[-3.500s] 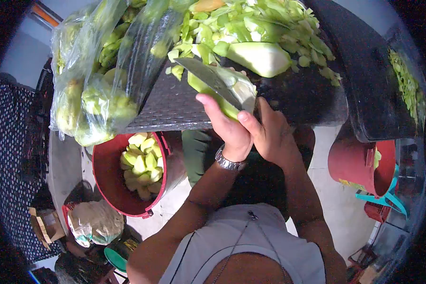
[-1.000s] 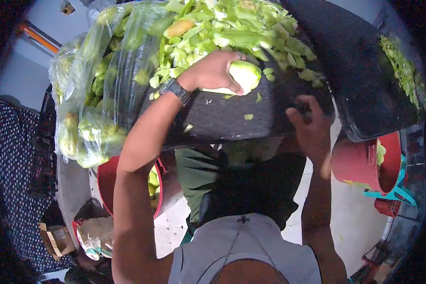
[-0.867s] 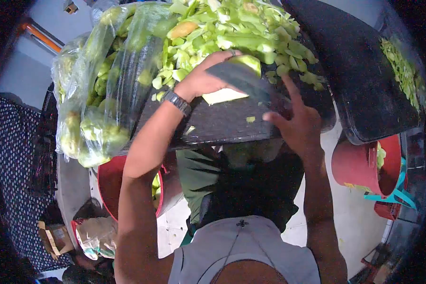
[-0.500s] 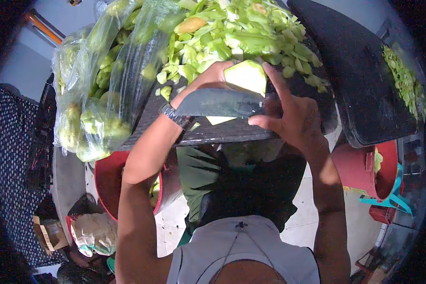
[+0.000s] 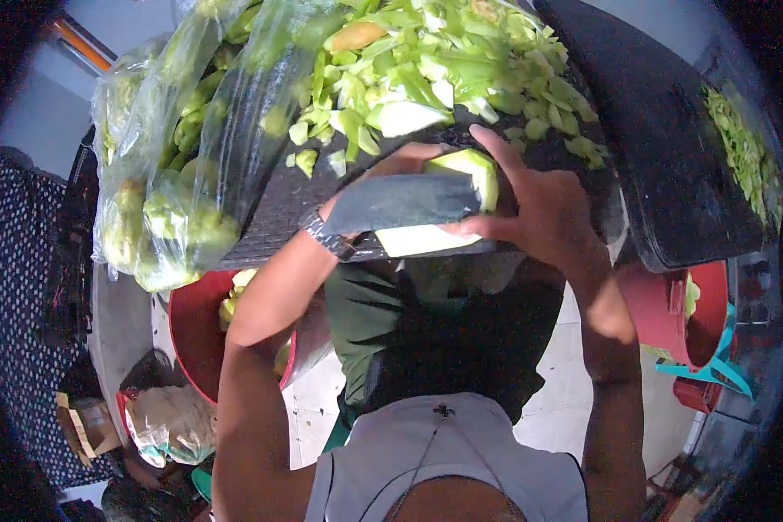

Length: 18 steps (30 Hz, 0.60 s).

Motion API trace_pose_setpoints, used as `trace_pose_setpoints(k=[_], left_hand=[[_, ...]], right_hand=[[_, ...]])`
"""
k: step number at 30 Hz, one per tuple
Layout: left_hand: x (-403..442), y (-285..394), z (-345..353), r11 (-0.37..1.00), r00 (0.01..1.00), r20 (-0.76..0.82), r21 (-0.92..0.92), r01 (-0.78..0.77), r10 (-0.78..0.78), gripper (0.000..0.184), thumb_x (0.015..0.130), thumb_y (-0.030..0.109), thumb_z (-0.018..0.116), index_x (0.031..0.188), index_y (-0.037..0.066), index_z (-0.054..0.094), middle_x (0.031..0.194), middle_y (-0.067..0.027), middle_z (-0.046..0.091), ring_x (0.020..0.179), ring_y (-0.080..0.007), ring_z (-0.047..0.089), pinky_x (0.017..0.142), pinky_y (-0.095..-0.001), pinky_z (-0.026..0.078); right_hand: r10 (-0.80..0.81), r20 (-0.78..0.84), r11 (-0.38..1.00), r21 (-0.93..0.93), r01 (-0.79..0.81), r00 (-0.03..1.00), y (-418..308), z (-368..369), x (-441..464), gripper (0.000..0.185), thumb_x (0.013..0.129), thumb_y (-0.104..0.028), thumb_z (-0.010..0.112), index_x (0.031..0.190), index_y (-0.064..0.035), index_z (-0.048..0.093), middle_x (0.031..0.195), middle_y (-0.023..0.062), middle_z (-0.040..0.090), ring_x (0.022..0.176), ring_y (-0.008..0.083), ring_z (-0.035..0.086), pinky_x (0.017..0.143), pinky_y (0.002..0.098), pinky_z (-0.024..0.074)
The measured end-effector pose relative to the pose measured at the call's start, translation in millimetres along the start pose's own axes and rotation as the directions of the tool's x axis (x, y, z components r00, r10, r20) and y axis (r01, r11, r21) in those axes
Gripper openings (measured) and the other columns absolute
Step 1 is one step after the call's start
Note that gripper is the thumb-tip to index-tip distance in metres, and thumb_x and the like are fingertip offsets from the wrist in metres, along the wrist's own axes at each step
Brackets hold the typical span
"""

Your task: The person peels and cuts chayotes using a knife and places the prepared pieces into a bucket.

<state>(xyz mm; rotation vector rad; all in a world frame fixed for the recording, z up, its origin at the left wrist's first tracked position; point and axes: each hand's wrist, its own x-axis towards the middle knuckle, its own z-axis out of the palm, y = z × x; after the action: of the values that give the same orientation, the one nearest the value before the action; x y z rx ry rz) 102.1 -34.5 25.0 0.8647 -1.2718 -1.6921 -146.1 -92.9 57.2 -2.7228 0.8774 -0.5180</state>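
My right hand [image 5: 544, 209] grips a knife with a wide dark blade [image 5: 400, 205]; its handle is hidden in the hand. The blade points left across my left wrist, which wears a metal-band watch [image 5: 326, 235]. My left hand [image 5: 409, 157] is partly hidden behind the blade, its fingers closed around a cut piece of pale green-skinned fruit [image 5: 465, 165]. Below the blade a flat whitish cut face [image 5: 426, 239] shows. In front lies a heap of green peels and slices [image 5: 461, 74] on the dark board [image 5: 287, 204], with a large white slice [image 5: 413, 117] at its near edge.
Clear plastic bags of green fruit [image 5: 170, 209] stand at the left. Another dark board [image 5: 670, 174] at the right carries green scraps [image 5: 739, 148]. Below the boards are a left red bucket [image 5: 191, 322] and a right red bucket [image 5: 705, 322], both with pale pieces inside.
Both hands, with the knife and fruit, have come slightly nearer my body. More whitish cut face shows below the blade. The large white slice and pale pieces at the left bucket's top are now visible.
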Motion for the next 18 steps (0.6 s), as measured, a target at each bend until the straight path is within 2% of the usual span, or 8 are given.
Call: trace_pose_setpoints(k=[1,3,4,6,9,12,16,18], left_hand=[[1,3,7,0.999,1.000,-0.008,0.046,0.015,-0.015,0.047,0.086,0.024,0.077,0.123,0.000,0.062,0.107,-0.0075,0.071,0.097,-0.0141,0.067,0.088,-0.0295,0.053],[-8,19,18,0.861,0.984,-0.162,0.508,0.013,0.080,0.059,0.067,0.026,0.092,0.113,-0.002,0.066,0.101,-0.0060,0.070,0.091,-0.0136,0.064,0.084,-0.0290,0.051],[-8,15,9,0.902,0.982,-0.183,0.431,0.033,0.052,0.072,0.064,0.031,0.094,0.120,-0.002,0.065,0.108,-0.0106,0.071,0.095,-0.0182,0.067,0.083,-0.0319,0.054],[-11,20,11,0.908,0.970,-0.241,0.411,0.085,0.019,0.064,0.064,0.025,0.094,0.117,-0.001,0.067,0.106,-0.0093,0.071,0.095,-0.0153,0.067,0.082,-0.0313,0.054],[-6,20,11,0.894,0.961,-0.274,0.439,0.088,0.040,0.060,0.066,0.021,0.093,0.116,0.000,0.067,0.102,-0.0069,0.072,0.092,-0.0128,0.067,0.080,-0.0297,0.054],[-10,19,1,0.940,0.954,-0.301,0.329,0.095,0.009,0.058,0.066,0.017,0.093,0.116,0.002,0.068,0.098,-0.0045,0.073,0.088,-0.0120,0.067,0.078,-0.0285,0.054],[-17,22,-4,0.971,0.877,-0.480,0.224,0.081,0.038,0.049,0.074,0.014,0.088,0.117,0.003,0.068,0.098,-0.0049,0.074,0.085,-0.0137,0.069,0.076,-0.0285,0.055],[-9,14,-16,0.999,0.808,-0.589,0.004,0.038,-0.028,0.042,0.083,0.021,0.082,0.119,0.002,0.067,0.104,-0.0054,0.074,0.088,-0.0166,0.070,0.078,-0.0303,0.056]], right_hand=[[-0.016,-0.008,1.000,-0.007,0.016,1.000,5,3,3,0.095,0.073,-0.059,0.079,0.151,-0.0235,0.039,0.071,0.0123,0.068,0.070,0.0374,0.070,0.065,0.0446,0.0540],[0.018,0.018,0.997,0.076,-0.019,1.000,18,-1,5,0.085,0.077,-0.058,0.077,0.146,-0.0208,0.043,0.071,0.0130,0.066,0.068,0.0379,0.069,0.063,0.0448,0.0531],[0.004,0.019,0.996,0.093,-0.006,1.000,25,-2,7,0.085,0.078,-0.060,0.074,0.145,-0.0178,0.044,0.070,0.0149,0.066,0.069,0.0390,0.069,0.063,0.0466,0.0531],[-0.025,0.041,0.990,0.143,0.019,0.999,31,4,9,0.086,0.081,-0.065,0.070,0.144,-0.0118,0.046,0.069,0.0185,0.065,0.070,0.0411,0.069,0.063,0.0502,0.0530],[0.005,0.116,0.996,0.093,-0.015,0.993,27,0,20,0.072,0.086,-0.055,0.071,0.141,-0.0156,0.046,0.079,0.0150,0.068,0.076,0.0379,0.069,0.074,0.0437,0.0534],[0.004,-0.176,0.999,-0.032,-0.010,0.984,70,19,34,0.064,0.090,-0.052,0.068,0.137,-0.0132,0.049,0.092,0.0197,0.068,0.092,0.0379,0.068,0.084,0.0443,0.0511],[0.111,0.121,0.986,0.109,-0.124,0.986,120,-1,39,0.056,0.095,-0.051,0.062,0.131,-0.0086,0.053,0.100,0.0210,0.067,0.100,0.0335,0.065,0.088,0.0429,0.0492],[0.024,0.024,1.000,0.016,-0.025,0.999,124,8,37,0.056,0.097,-0.053,0.058,0.127,-0.0055,0.055,0.093,0.0175,0.065,0.093,0.0299,0.064,0.082,0.0411,0.0493]])
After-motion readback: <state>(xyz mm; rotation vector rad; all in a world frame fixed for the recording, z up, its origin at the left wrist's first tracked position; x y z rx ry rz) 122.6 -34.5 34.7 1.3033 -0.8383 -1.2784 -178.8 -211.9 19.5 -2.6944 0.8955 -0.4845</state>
